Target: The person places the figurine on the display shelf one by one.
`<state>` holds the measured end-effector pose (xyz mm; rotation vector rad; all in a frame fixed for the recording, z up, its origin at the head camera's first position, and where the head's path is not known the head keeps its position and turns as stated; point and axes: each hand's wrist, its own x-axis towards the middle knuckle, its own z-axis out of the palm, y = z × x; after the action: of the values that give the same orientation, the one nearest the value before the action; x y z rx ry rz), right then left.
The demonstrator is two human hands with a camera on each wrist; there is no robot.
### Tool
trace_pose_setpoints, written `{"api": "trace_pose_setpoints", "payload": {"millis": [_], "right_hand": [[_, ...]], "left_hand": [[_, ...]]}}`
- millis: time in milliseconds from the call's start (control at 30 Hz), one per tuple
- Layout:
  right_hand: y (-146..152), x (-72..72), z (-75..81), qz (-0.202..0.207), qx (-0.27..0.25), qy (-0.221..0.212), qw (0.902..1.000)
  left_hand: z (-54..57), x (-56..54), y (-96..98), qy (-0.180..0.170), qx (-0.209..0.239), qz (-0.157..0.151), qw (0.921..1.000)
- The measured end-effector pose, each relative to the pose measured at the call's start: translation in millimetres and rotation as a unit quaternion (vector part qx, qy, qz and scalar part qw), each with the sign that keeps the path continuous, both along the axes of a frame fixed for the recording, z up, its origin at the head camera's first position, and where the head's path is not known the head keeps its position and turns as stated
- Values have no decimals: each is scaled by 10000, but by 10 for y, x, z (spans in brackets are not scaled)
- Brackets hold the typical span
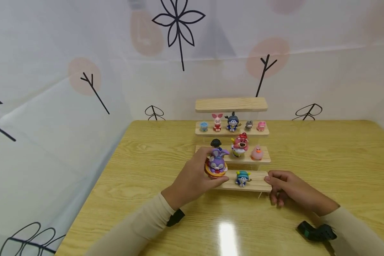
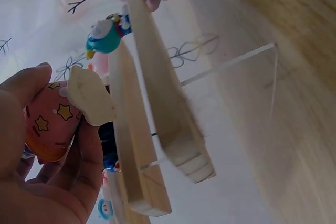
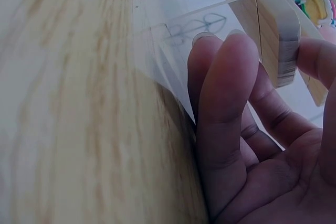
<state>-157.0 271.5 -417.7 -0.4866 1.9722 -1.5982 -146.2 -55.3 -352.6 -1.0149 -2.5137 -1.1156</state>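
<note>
My left hand (image 1: pixel 190 177) grips a purple rabbit figurine (image 1: pixel 217 164) in front of the left part of a tiered wooden display shelf. In the left wrist view the figurine's pink underside (image 2: pixel 52 121) shows yellow stars, and a flat cream piece (image 2: pixel 90 95) sticks out beside it. At the bottom tier's right end, my right hand (image 1: pixel 291 188) pinches the board (image 3: pixel 286 51) at its corner, other fingers curled below. A small figurine in a teal hat (image 1: pixel 242 179) sits on that bottom tier. The left hand partly hides a dark-haired figurine (image 1: pixel 216 143) behind it.
The second tier up also bears a red-pink bear figurine (image 1: pixel 240 145) and a pink duck (image 1: pixel 257 153). Several small figurines, including a pink-eared pig (image 1: pixel 217 122), line the tier above. Clear supports (image 2: pixel 231 64) hold the boards over the wooden table (image 1: pixel 147 160). A patterned cloth (image 1: pixel 211 78) hangs behind.
</note>
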Motion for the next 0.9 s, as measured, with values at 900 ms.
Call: {"api": "trace_pose_setpoints", "payload": {"millis": [900], "right_hand": [[1, 24, 8, -32, 216, 5, 9998]], "left_hand": [[-234, 65, 122, 1081, -1170, 334, 9867]]}}
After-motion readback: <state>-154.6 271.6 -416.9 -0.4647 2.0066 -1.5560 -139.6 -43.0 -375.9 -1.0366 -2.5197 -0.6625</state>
